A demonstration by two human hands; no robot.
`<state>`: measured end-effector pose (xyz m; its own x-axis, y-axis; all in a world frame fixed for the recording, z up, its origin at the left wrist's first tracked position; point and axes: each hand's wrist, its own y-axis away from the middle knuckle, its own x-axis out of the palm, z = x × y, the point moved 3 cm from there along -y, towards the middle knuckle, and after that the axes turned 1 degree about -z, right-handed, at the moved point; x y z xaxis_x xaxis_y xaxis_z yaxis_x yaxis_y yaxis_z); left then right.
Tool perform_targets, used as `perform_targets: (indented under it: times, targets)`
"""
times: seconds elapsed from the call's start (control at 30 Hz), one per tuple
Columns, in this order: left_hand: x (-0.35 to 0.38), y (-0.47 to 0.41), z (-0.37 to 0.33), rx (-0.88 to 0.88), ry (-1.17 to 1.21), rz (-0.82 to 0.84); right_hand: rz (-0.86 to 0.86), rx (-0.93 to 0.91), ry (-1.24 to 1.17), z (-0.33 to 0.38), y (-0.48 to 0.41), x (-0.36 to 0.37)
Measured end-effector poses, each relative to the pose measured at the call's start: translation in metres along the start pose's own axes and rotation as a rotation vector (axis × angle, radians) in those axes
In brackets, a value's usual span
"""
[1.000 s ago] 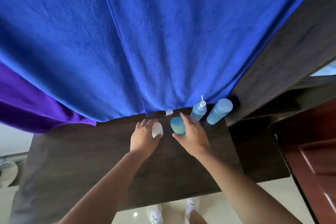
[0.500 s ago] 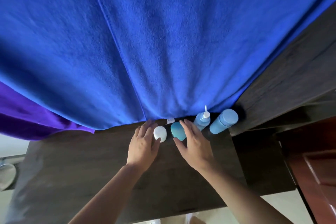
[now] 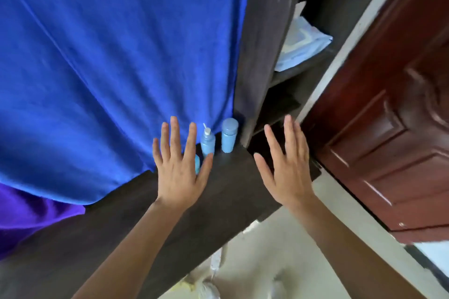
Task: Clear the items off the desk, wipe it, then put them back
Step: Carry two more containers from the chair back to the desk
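- Over the dark desk [image 3: 226,192], the left hand [image 3: 178,167] was held flat with fingers spread, gripping nothing and partly covering a teal jar [image 3: 197,164].
- The right hand [image 3: 285,165] was likewise splayed and empty, by the desk's right end.
- At the back, just beside the blue cloth [image 3: 116,56], stood a nozzle bottle [image 3: 207,142] and a capped bottle [image 3: 228,138].

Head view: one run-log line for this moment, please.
left hand: open, empty | right hand: open, empty | nozzle bottle, capped bottle: upright on desk

Bare forearms; both hands [image 3: 178,165] ungloved, no sleeves showing.
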<state>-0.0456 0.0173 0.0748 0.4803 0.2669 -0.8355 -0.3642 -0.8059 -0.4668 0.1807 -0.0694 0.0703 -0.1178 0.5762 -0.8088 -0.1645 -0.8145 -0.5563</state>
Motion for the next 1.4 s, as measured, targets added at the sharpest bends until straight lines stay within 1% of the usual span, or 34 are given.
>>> perform_targets:
  times: [0.1,0.2,0.37,0.5,0.67,0.77,0.87,1.0,1.13,1.27,1.4]
  targets:
    - [-0.001,-0.014,-0.067,0.118,0.088,0.006,-0.053,0.112,0.094,-0.044,0.033,-0.058]
    - [-0.007,-0.016,-0.142,0.275,0.18,0.011,-0.119,0.255,0.18,-0.089,0.074,-0.122]
    - [-0.012,0.014,-0.277,0.473,0.285,0.01,-0.237,0.439,0.302,-0.149,0.167,-0.229]
    - [-0.015,0.076,-0.394,0.611,0.4,0.064,-0.305,0.59,0.36,-0.184,0.267,-0.317]
    - [-0.03,0.188,-0.544,0.759,0.512,0.126,-0.341,0.715,0.446,-0.213,0.418,-0.429]
    - [-0.041,0.256,-0.629,0.894,0.506,0.13,-0.344,0.773,0.523,-0.228,0.504,-0.491]
    - [-0.05,0.314,-0.704,0.989,0.501,0.161,-0.385,0.921,0.545,-0.242,0.577,-0.542]
    - [-0.045,0.369,-0.784,1.144,0.489,0.186,-0.378,1.078,0.576,-0.271,0.65,-0.588]
    - [-0.016,0.394,-0.858,1.191,0.502,0.255,-0.381,1.244,0.594,-0.32,0.695,-0.613]
    - [0.031,0.405,-0.94,1.23,0.554,0.298,-0.323,1.359,0.633,-0.396,0.728,-0.625]
    - [0.077,0.402,-1.028,1.217,0.561,0.361,-0.283,1.434,0.631,-0.486,0.742,-0.643]
